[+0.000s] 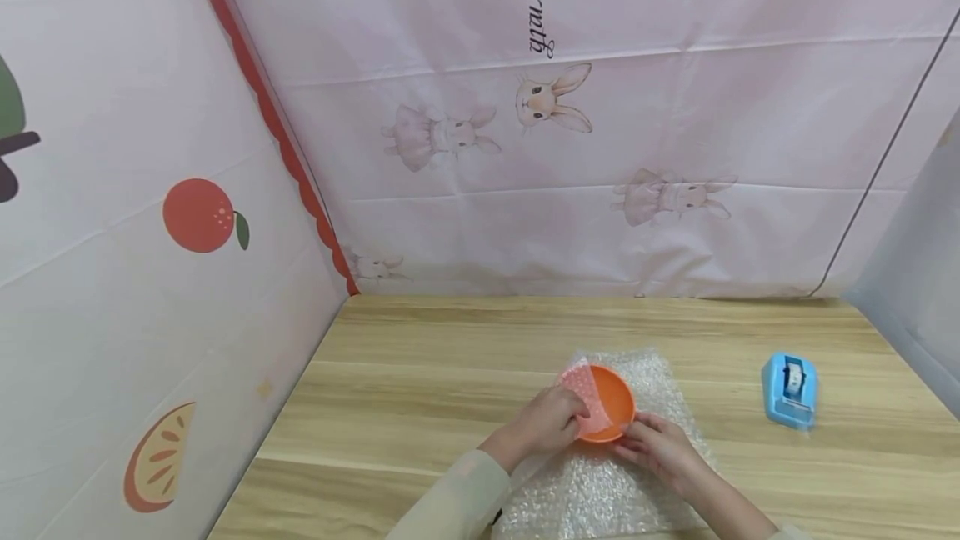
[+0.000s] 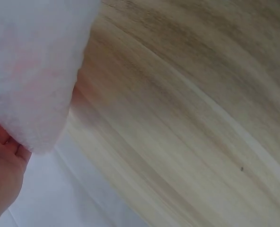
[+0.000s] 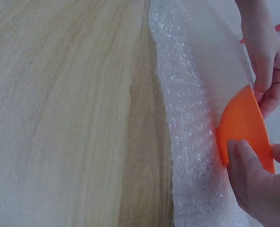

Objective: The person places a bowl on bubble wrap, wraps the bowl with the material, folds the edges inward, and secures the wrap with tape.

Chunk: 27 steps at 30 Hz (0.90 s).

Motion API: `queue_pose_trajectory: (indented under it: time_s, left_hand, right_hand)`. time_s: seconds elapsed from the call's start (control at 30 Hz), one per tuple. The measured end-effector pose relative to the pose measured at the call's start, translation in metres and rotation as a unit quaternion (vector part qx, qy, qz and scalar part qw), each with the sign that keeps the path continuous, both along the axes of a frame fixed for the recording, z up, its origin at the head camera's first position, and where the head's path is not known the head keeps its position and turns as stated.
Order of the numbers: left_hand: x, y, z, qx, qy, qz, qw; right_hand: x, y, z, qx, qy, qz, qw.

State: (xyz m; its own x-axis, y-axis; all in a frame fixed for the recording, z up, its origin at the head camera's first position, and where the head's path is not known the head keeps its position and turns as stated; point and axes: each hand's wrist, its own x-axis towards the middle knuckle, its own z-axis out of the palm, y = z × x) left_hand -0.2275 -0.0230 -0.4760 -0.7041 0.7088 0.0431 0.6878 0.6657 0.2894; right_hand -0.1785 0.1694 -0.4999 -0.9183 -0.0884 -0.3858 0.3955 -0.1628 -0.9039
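Observation:
An orange bowl [image 1: 617,400] sits on a sheet of clear bubble wrap [image 1: 615,494] in the head view. My left hand [image 1: 553,417] pinches a corner of the bubble wrap folded over the bowl's left side, where the orange shows through pinkish. In the left wrist view the lifted bubble wrap [image 2: 36,71] hangs from the fingers of that hand [image 2: 6,177]. At the bowl's lower right, my right hand [image 1: 663,450] grips its rim. The right wrist view shows its fingers on the outer wall of the bowl [image 3: 244,125] and the thumb at the rim.
A blue tape dispenser [image 1: 789,390] with a roll of tape stands to the right on the wood-grain table [image 1: 420,373]. Printed cloth walls [image 1: 480,223] with rabbits and fruit border the table at the back and left.

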Motion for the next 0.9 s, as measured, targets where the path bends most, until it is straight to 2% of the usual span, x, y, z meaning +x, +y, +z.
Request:
queue_pose_trajectory:
  time_s: [0.23, 0.4, 0.57, 0.77, 0.83, 0.9]
  left_hand:
    - [0.000, 0.001, -0.005, -0.059, 0.074, -0.024, 0.9952]
    - [0.000, 0.002, -0.009, -0.084, 0.108, -0.025, 0.9904]
    - [0.001, 0.002, -0.011, -0.098, 0.117, -0.024, 0.9880]
    - [0.001, 0.003, -0.012, -0.107, 0.107, -0.020, 0.9882]
    - [0.001, 0.004, -0.012, -0.110, 0.104, -0.020, 0.9882]
    - [0.002, 0.004, -0.012, -0.110, 0.100, -0.018, 0.9888]
  right_hand:
    - [0.001, 0.000, 0.000, -0.010, 0.012, 0.011, 0.9998]
    - [0.001, 0.000, -0.001, -0.013, 0.017, 0.016, 0.9996]
    - [0.001, -0.001, 0.000, -0.005, 0.011, 0.006, 0.9999]
    - [0.001, -0.001, 0.000, 0.007, 0.009, -0.006, 0.9999]
    - [0.001, -0.001, 0.000, 0.035, 0.024, -0.007, 0.9991]
    - [0.001, 0.001, 0.001, 0.088, 0.045, -0.010, 0.9951]
